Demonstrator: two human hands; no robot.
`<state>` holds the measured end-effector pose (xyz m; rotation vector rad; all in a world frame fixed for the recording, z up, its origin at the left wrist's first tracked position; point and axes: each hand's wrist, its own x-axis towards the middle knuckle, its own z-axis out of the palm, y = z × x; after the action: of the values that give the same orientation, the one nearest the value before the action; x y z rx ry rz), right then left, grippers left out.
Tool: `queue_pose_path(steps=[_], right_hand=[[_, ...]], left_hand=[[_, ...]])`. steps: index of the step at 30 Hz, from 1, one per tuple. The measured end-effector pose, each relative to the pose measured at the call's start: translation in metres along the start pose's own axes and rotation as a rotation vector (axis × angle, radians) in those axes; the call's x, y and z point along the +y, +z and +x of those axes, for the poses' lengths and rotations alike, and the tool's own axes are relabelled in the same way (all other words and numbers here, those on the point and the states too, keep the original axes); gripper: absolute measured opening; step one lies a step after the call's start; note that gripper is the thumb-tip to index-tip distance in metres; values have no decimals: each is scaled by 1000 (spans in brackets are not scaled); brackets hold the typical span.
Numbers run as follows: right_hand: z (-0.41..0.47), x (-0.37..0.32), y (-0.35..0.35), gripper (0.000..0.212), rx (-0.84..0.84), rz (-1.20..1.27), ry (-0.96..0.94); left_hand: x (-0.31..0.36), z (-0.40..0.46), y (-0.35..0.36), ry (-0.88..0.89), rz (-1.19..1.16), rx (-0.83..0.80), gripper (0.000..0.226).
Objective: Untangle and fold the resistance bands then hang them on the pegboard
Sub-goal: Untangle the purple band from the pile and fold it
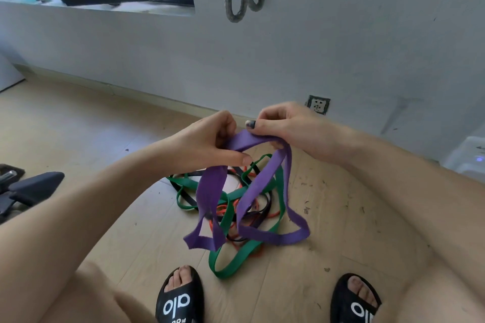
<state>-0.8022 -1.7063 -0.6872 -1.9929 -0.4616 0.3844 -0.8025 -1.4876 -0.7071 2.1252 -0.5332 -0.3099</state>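
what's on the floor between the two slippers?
Head view: the near loop of the green band reaches in between the left slipper and right slipper; closer in, bare floor.

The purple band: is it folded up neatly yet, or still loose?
Loose: the purple band hangs in open loops from both hands, left hand and right hand.

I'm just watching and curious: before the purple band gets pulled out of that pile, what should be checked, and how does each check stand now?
1. Both hands hold the purple band: ok; left hand and right hand grip its top.
2. Purple band clear of the pile: not ok; its loops hang among the green band and thinner ones.
3. Purple band untwisted: not ok; twists show.
4. Feet off the bands: ok.
5. Pegboard hook free: cannot tell; none in view.
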Motion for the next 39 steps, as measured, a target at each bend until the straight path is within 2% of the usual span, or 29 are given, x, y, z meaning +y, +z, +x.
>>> queue_pose_path(steps=[2, 6, 11, 16, 19, 24, 27, 31, 34, 37, 39], right_hand=[[2, -2, -3, 27, 32, 63, 2], [3, 1, -7, 28, 60, 94, 12], [0, 0, -10, 29, 74, 49, 21], [1, -1, -14, 31, 90, 32, 29], [3, 1, -14, 32, 116, 37, 30], [2, 1, -16, 34, 114, 37, 20], [3, 0, -21, 39, 129, 23, 13], [4, 6, -33, 41, 196, 133, 16], [5, 8, -32, 42, 183, 130, 5], [4, 10, -31, 41, 189, 85, 15], [2, 13, -34, 39, 183, -53, 51]], left_hand=[[-4, 3, -3, -63, -5, -16, 58], [-8, 4, -2, -83, 82, -138, 56], [-5, 2, -1, -85, 5, -133, 26], [2, 3, -2, -83, -51, -82, 54], [-3, 2, 2, -77, -101, -64, 54], [0, 3, -2, -39, -44, -63, 68], [4, 0, -3, -48, -43, -82, 56], [3, -1, -5, -101, -75, -209, 33], [2, -1, -2, -133, -74, -261, 31], [1, 0, -1, -144, -97, -194, 25], [0, 0, -2, -113, -89, -124, 31]])
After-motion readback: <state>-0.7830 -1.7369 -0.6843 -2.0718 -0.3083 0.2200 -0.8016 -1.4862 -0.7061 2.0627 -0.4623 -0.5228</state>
